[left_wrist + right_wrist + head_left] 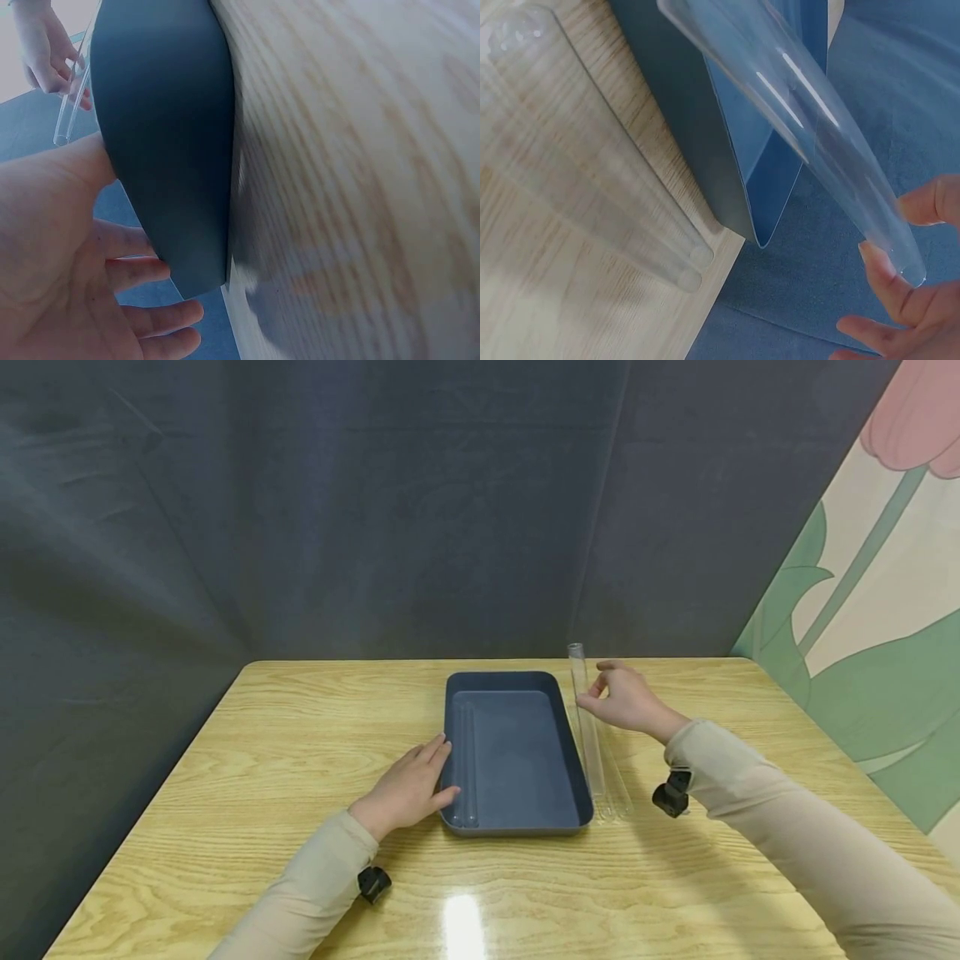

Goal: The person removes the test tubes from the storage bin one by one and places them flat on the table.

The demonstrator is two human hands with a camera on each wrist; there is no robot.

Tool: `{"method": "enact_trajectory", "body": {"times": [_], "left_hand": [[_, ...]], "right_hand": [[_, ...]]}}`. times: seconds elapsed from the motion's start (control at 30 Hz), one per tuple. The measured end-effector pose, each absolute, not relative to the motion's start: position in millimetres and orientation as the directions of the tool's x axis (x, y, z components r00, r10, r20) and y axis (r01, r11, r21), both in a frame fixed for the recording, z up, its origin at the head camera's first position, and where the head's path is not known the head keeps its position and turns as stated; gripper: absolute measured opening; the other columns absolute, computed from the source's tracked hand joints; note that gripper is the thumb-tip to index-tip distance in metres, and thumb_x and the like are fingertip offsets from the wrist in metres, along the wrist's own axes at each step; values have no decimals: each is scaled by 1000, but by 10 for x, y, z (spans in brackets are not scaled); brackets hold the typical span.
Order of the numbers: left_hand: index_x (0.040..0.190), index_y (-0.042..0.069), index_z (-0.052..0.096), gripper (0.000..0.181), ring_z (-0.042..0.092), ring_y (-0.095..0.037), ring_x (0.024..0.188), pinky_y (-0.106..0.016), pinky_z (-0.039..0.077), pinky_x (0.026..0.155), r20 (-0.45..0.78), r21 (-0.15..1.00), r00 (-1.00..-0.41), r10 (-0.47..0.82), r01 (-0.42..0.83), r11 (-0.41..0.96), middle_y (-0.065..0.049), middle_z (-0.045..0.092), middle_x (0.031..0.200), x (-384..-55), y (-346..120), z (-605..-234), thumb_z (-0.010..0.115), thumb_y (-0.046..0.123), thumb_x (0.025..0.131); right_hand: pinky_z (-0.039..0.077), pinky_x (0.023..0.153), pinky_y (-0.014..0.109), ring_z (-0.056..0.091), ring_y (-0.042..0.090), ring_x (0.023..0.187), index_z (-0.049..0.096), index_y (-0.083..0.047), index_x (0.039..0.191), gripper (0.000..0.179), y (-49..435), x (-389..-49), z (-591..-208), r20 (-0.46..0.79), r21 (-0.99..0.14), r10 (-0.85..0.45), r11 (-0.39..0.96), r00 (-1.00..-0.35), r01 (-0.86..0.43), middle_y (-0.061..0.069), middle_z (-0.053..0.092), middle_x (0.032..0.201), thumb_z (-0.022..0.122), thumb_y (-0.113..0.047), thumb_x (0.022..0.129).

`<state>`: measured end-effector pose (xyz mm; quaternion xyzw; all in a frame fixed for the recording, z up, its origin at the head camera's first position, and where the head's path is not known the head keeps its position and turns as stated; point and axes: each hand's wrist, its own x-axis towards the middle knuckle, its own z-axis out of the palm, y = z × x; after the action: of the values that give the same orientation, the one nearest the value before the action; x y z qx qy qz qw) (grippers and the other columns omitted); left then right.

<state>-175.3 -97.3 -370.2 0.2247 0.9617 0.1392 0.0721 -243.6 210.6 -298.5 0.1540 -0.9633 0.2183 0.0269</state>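
Note:
My right hand (622,697) pinches a long clear test tube (589,735) near its upper, open end, between thumb and finger. The tube tilts upward just beyond the right wall of a dark blue-grey tray (521,760). Under and beside it, more clear tubes (607,165) lie on the table; at least two show in the right wrist view. Two similar tubes (466,760) lie lengthwise inside the tray along its left wall. At the tray's left rim rests my left hand (408,785), fingers extended; the left wrist view shows its fingertips (154,270) at the tray's edge.
The tray stands on a wood-grain table (315,718). A dark cloth (420,510) hangs behind and to the left. At the right is a wall with a painted tulip (892,535).

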Motion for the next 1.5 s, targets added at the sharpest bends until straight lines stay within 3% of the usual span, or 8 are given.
{"method": "enact_trajectory", "body": {"times": [1.5], "left_hand": [[145,-4,27,67,30,-38,138,-47,28,114,-99,302,-889,446,400,865,-20,22,154,-1764,-970,-3695,51,34,95]], "right_hand": [[36,100,62,39,52,124,60,2,69,29,2345,-2368,-3013,61,-410,-250,876,-966,-252,39,40,133,54,-19,87]]}}
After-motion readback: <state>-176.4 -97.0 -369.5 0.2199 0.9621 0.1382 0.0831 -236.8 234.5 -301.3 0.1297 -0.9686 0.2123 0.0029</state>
